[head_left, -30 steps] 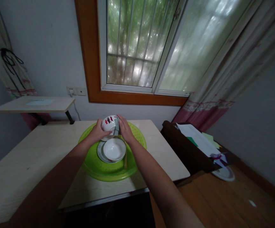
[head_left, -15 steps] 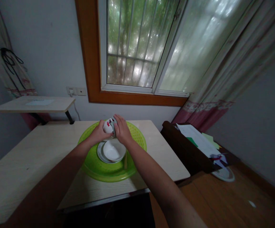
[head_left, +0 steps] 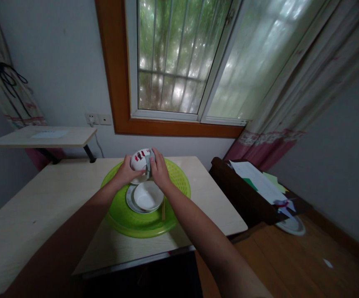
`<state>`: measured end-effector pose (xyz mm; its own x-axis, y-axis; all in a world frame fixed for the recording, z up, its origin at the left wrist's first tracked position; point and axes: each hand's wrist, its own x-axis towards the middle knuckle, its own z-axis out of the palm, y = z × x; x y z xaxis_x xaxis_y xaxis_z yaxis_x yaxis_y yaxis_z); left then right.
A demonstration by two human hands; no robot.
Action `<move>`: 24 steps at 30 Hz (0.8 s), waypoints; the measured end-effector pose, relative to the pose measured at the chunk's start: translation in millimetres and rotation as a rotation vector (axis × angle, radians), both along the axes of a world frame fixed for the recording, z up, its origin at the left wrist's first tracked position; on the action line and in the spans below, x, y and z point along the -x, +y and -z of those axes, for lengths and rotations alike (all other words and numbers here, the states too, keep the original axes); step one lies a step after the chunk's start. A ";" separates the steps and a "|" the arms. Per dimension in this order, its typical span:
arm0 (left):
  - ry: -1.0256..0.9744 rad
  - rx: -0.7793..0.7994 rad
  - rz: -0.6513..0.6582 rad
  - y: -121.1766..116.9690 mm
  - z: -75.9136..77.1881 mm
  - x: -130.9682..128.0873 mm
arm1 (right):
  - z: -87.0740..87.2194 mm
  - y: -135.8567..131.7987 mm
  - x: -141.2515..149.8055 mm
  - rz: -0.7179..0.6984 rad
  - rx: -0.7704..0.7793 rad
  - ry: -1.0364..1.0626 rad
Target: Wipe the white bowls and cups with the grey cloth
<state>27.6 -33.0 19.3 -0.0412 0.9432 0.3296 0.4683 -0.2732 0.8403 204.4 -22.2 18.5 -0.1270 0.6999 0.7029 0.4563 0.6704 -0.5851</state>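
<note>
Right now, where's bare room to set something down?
On the table: between shelf, left forearm and green tray; also between tray and right table edge. The tray area is crowded: plate, white bowl, patterned bowl, left hand, right hand.

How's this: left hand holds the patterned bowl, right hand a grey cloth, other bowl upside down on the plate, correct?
Not upside down: the head view shows the other bowl open side up on the plate. Left hand with patterned bowl, right hand with grey cloth: correct.

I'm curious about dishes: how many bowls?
2 visible: a white round bowl with red markings in the left hand; a plain white round bowl on a pale round plate. Others may be hidden.
</note>
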 end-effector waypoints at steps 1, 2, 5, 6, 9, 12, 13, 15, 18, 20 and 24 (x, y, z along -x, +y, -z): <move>-0.033 -0.002 -0.015 2.4 1.6 1.3 | 5.0 4.5 0.4 0.003 0.058 0.057; -0.061 -0.001 -0.031 4.8 3.3 2.7 | 10.2 8.9 1.0 0.010 0.118 0.112; -0.130 -0.005 -0.037 10.1 7.3 5.4 | 23.5 19.1 3.7 -0.002 0.240 0.209; -0.155 -0.003 -0.029 10.9 7.8 5.6 | 26.5 21.1 4.6 -0.008 0.255 0.225; -0.188 0.028 -0.004 10.1 6.8 3.5 | 29.7 22.0 5.8 -0.011 0.263 0.234; -0.175 0.064 0.005 6.3 3.8 -0.4 | 24.2 15.9 4.5 0.014 0.231 0.206; -0.167 0.066 0.013 4.9 2.9 -1.6 | 21.1 12.9 3.7 0.022 0.203 0.190; -0.137 0.052 0.040 2.2 1.3 -3.2 | 14.2 6.4 2.1 0.011 0.127 0.138; -0.038 0.022 0.062 -2.1 -1.4 -4.6 | 4.7 -1.6 -0.2 -0.012 -0.004 0.009; 0.036 0.002 0.048 -5.3 -3.9 -5.5 | -0.6 -5.7 -1.3 -0.024 -0.082 -0.087; 0.107 0.011 0.049 -10.7 -7.1 -6.7 | -9.0 -14.5 -0.4 -0.039 -0.192 -0.244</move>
